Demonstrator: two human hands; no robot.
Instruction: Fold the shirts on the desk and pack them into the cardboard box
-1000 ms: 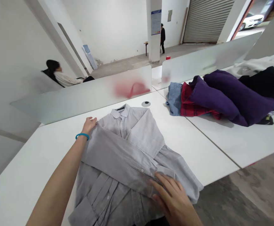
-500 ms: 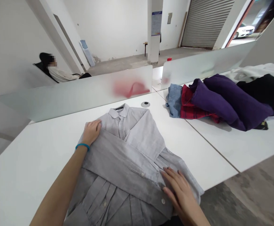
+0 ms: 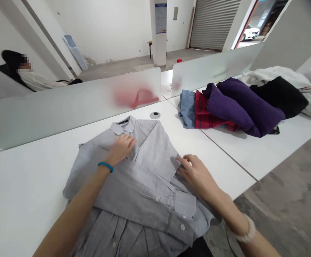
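Two hands are on a gray shirt (image 3: pixel 151 150) that lies folded on a white table (image 3: pixel 24 192), on the near side. The left hand (image 3: pixel 120 150) is open and flat on the shirt, just below the collar (image 3: pixel 122 125), with a blue band (image 3: pixel 105 166) on its wrist. The right hand (image 3: pixel 195 175) is bent a little, with a white bead bracelet (image 3: pixel 245 230) on its wrist. Its fingertips (image 3: pixel 179 161) touch the edge of the shirt, but I cannot tell if they pinch the cloth. One sleeve lies across the shirt, and its cuff (image 3: pixel 185 202) points right. The near end of the shirt is cut off by the bottom of the view, and the hands hide some of it. Farther right on the table is a pile of clothes (image 3: pixel 241 107) in blue, red, purple and black. A frosted divider (image 3: pixel 64 110) stands at the far side, with a red shape (image 3: pixel 135 98) behind it that is too blurry to make out. Far left, a person (image 3: pixel 37 81) sits behind the divider
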